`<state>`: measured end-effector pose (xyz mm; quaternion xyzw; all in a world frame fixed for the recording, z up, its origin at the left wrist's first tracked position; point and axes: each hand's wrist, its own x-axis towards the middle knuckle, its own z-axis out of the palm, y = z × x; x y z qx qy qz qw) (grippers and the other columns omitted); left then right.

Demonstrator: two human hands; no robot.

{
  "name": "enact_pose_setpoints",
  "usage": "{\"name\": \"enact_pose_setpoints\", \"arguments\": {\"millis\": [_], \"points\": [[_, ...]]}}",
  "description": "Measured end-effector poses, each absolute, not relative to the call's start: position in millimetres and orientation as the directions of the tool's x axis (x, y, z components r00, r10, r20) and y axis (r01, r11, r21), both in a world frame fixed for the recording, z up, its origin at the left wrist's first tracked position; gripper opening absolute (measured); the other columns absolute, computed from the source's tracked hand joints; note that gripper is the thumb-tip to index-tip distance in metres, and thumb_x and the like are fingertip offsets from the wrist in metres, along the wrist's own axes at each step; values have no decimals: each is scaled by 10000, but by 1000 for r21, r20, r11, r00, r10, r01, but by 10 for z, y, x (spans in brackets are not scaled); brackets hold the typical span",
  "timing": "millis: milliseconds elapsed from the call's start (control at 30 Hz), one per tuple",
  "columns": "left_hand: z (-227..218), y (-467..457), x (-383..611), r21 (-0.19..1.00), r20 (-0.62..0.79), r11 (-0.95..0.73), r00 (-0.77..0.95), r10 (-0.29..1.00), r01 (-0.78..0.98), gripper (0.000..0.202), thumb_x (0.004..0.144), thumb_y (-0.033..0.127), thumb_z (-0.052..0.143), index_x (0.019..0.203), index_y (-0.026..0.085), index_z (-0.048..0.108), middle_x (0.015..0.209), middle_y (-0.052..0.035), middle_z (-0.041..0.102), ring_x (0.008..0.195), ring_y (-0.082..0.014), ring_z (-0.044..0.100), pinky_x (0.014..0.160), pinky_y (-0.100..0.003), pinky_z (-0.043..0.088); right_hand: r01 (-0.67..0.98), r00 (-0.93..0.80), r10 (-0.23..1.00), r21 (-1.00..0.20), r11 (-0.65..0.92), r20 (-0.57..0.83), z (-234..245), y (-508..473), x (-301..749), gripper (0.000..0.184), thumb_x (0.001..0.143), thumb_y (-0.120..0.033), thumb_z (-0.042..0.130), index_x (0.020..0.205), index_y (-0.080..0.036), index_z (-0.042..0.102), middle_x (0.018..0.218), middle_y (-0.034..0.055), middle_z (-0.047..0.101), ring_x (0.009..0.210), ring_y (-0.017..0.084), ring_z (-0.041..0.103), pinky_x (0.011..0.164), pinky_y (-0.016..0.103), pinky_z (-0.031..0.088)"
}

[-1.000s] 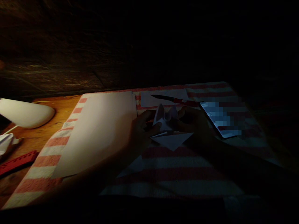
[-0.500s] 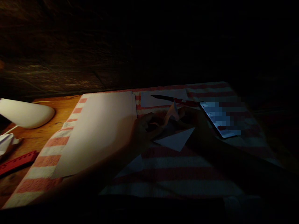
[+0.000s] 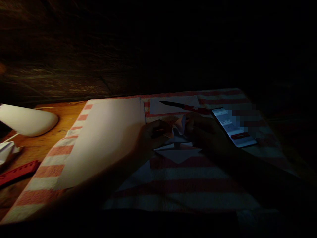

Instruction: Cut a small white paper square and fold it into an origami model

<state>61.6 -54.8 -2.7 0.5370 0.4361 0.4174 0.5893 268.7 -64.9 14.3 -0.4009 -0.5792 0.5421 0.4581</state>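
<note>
A folded piece of white paper (image 3: 178, 152) is between my two hands, above the striped cloth. Its near part forms a flat, pointed triangle, and its upper part is bent and curled. My left hand (image 3: 156, 132) pinches it from the left with thumb and fingers. From the right, my right hand (image 3: 200, 129) grips its upper fold. Deep shadow hides the exact fingertip contacts. Past the hands lies a knife (image 3: 183, 106) with a dark blade and red handle, partly on a small white sheet (image 3: 158, 107).
A stack of white paper (image 3: 104, 132) covers the left of the red-and-white striped cloth (image 3: 198, 200). A lit phone (image 3: 230, 124) lies at right. Another paper piece (image 3: 138, 177) is near my left forearm. On the wood stand a white lamp (image 3: 29, 120) and a red strip (image 3: 19, 172).
The folded paper has turned, so its near point now faces me more squarely. Its raised tip has been bent down and curled between my hands. The phone's screen shows more clearly.
</note>
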Motion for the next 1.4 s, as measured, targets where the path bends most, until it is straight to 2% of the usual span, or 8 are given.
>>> {"name": "enact_pose_setpoints", "arguments": {"millis": [200,333,533,633,767,967,1200,1400], "points": [[-21,-585,554,965,-104,162,264,959,-205,255,672,239,673,906,192,762,880,-38,748,698,-154,671,537,-215,479,26,-293,951,-993,112,99,105,-626,2699,64,782,-173,771,762,-204,720,1068,48,612,840,150,616,646,269,502],[-17,-569,577,986,-89,123,266,960,-114,168,706,230,724,867,205,766,804,-22,726,692,-148,668,552,-223,501,-3,-341,932,-991,134,127,79,-606,2703,90,771,-173,781,811,-194,704,1003,48,641,894,175,638,747,303,528],[17,-549,610,987,-125,150,289,949,-65,115,695,208,741,804,182,718,732,-8,670,605,-117,599,516,-215,463,1,-322,947,-1000,-16,-16,32,-595,2725,176,755,-174,776,889,-194,663,775,-14,645,632,110,569,542,226,441],[15,-518,536,991,-133,127,362,923,40,157,762,304,719,844,171,707,644,12,583,528,-97,503,455,-196,369,81,-321,947,-997,-7,-33,1,-570,2732,140,742,-180,776,856,-181,696,838,20,700,722,142,625,609,254,477],[54,-484,434,988,-29,-56,535,844,141,310,861,423,638,1000,150,689,826,-41,638,732,-154,593,590,-233,464,180,-332,943,-981,67,4,-46,-529,2742,65,750,-150,744,809,-175,733,867,33,728,791,169,666,745,313,512],[119,-496,425,860,83,-358,594,800,363,248,838,291,714,1042,165,651,924,-33,629,822,-159,602,715,-261,493,198,-373,922,-962,185,101,-21,-546,2750,59,809,-250,743,822,-193,756,934,39,720,832,176,676,756,316,518],[85,-471,413,853,92,-368,587,804,371,149,835,186,622,975,158,662,855,-14,594,760,-145,568,652,-246,442,424,-348,933,-871,248,97,116,-605,2669,241,814,-416,776,839,-178,750,828,43,721,740,182,642,654,303,462],[111,-516,485,780,121,-415,538,834,468,250,710,80,530,903,158,669,857,-23,632,777,-163,577,682,-274,435,492,-401,900,-788,369,171,162,-600,2650,205,898,-374,706,851,-180,750,786,29,726,672,150,618,588,274,393]]}}
